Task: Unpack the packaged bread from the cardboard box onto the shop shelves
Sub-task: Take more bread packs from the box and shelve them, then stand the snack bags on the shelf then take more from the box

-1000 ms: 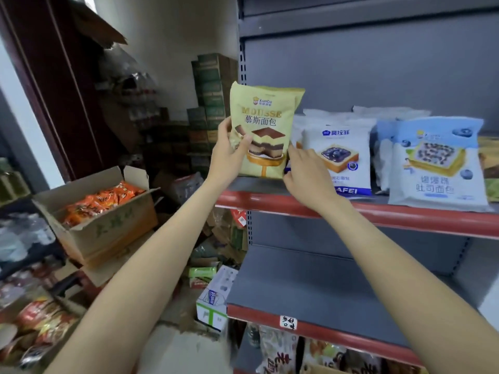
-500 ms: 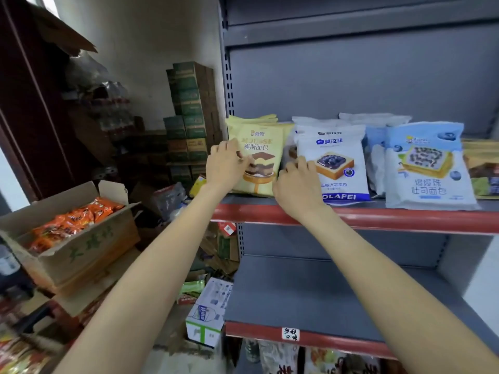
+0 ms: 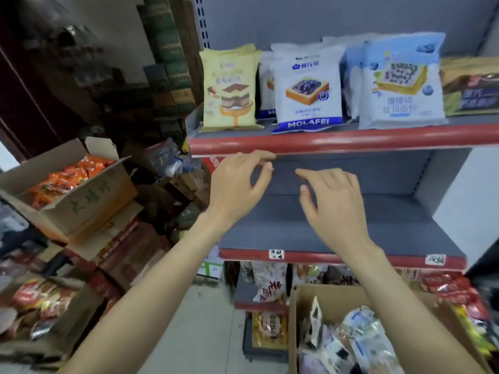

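Note:
A yellow mousse bread pack (image 3: 229, 89) stands upright at the left end of the upper shelf (image 3: 337, 140). Beside it stand a white blueberry toast pack (image 3: 306, 86) and a pale blue toast pack (image 3: 399, 82). My left hand (image 3: 237, 184) and my right hand (image 3: 334, 203) hover below that shelf's red edge, in front of the bare grey middle shelf (image 3: 310, 233). Both hands are relaxed and hold nothing. A cardboard box (image 3: 305, 314) with several bread packs (image 3: 359, 344) sits at the bottom right, partly behind my right forearm.
An open box of orange snack packs (image 3: 70, 176) stands on stacked cartons at the left. Green cartons (image 3: 167, 63) are piled behind the shelf's left post. More snack bags (image 3: 37, 303) lie at the lower left. A bottom shelf holds bags (image 3: 268, 282). Tiled floor (image 3: 199, 333) lies between.
Both hands let go of the yellow pack, which now stands on the upper shelf, and dropped below its edge. The view tilted down, revealing the box of bread.

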Motion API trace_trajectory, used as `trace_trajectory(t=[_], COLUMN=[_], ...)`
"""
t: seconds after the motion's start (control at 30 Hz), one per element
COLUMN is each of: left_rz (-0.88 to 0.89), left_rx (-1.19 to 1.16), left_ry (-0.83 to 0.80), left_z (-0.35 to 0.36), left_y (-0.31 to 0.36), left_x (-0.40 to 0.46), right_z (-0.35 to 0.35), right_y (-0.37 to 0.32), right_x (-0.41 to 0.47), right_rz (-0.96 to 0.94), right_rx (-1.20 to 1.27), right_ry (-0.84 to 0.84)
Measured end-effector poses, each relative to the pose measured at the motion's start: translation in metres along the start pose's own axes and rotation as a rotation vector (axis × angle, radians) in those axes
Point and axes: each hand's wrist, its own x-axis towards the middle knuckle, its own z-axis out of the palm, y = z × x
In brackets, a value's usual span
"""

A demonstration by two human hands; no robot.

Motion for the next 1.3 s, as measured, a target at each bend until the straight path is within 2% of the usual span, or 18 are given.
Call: trace_trajectory(t=[0.1, 0.2, 0.3, 0.37, 0.47, 0.63, 0.77, 0.83, 0.93, 1.03, 1.17, 1.3], left_rz=[-0.018, -0.161, -0.415, -0.629, -0.851, -1.143, -1.146, -1.107, -0.868, -0.719, -0.762, -0.854], left_rx=[-0.065, -0.088, -0.102, -0.161, -0.171, -0.173, -0.122, -0.063, -0.039, -0.106, -0.138, -0.146], left_ry=[-0.095, -0.275, -0.598, -0.78, -0.905, -0.965, -1.015, -0.969, -0.818, -0.851, -1.0, -1.016], left_z=[0.02, 0.045, 0.072, 0.092, 0.121, 0.164, 0.188, 0.193, 0.191, 0.195, 0.219, 0.26], left_y=[0.028, 0.051, 0.068, 0.073, 0.075, 0.077, 0.082, 0.093, 0.114, 0.126, 0.126, 0.113], left_x=[-0.056, -0.119, -0.183, -0.225, -0.278, -0.334, -0.367, -0.376, -0.383, -0.392, -0.396, -0.398], right_z=[-0.015, -0.032, -0.039, -0.04, -0.04, -0.038, -0.039, -0.038, -0.034, -0.026, -0.005, 0.035], right_y=[0.027, 0.056, 0.089, 0.104, 0.12, 0.131, 0.129, 0.128, 0.129, 0.137, 0.165, 0.207], right_x=[-0.075, -0.151, -0.226, -0.27, -0.324, -0.383, -0.414, -0.423, -0.437, -0.45, -0.462, -0.468], right_rz=[0.095, 0.288, 0.384, 0.421, 0.453, 0.603, 0.769, 0.825, 0.907, 0.963, 0.987, 0.937], right_rx=[0.013, 0.041, 0.055, 0.073, 0.051, 0.064, 0.077, 0.052, 0.011, -0.007, -0.003, 0.022], right_ry=[-0.301, -0.751, -1.093, -1.207, -1.247, -1.231, -1.2, -1.18, -1.144, -1.156, -1.204, -1.192])
